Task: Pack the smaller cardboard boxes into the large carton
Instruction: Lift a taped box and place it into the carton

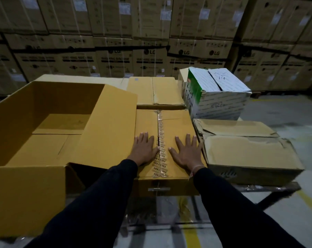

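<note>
Cardboard everywhere. Large carton (pixel 44 126) sits open at left on the bench (pixel 280 187), its right flap (pixel 107 129) leaning out and touching the taped box (pixel 171 126) beside it. Taped box reaches the bench's near edge. Behind it, a plain box (pixel 155 90), just apart. To the right, a dented box (pixel 248 151) close alongside; behind that, a white-and-green box (pixel 218 93). Little free room between the boxes; open floor (pixel 286 111) lies right of the bench.

Left hand (pixel 144 149) and right hand (pixel 186 153) lie flat, palms down, on the taped box's top, either side of the tape seam (pixel 159 145). Each grip is spread wide, fingers straight, holding nothing. Dark sleeves (pixel 101 199) reach forward.

Stacked washing-machine cartons (pixel 115 61) wall the background.
</note>
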Tool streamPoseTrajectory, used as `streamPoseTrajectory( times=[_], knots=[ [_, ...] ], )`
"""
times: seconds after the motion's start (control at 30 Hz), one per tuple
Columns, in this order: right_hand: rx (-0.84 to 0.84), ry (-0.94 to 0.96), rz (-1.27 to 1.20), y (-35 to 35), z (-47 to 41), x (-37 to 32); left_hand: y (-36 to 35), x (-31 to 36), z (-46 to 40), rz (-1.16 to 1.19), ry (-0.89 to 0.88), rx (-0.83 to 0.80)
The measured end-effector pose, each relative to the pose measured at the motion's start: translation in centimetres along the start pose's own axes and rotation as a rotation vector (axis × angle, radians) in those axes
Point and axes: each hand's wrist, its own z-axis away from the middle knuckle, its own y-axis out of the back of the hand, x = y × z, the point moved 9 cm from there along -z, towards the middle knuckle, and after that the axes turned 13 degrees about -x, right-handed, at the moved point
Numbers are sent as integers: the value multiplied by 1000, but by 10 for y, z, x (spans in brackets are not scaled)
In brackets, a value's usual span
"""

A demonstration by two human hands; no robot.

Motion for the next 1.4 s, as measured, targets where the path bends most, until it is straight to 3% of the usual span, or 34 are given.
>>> streamPoseTrajectory(
  times=[0.27, 0.63, 0.9, 1.1, 1.4],
  knots=[
    [26, 65, 80, 5, -54, 5, 5, -8, -47, 14, 105, -2],
    [43, 67, 45, 32, -138, 13, 52, -24, -152, -8, 76, -26],
    [91, 74, 63, 44, -188, 15, 76, -36, -206, -29, 58, 86],
    [102, 76, -74, 55, -200, 11, 78, -34, -215, -50, 59, 89],
    [29, 43, -237, 93, -245, -3, 120, -39, -228, -214, -20, 217]
  ],
)
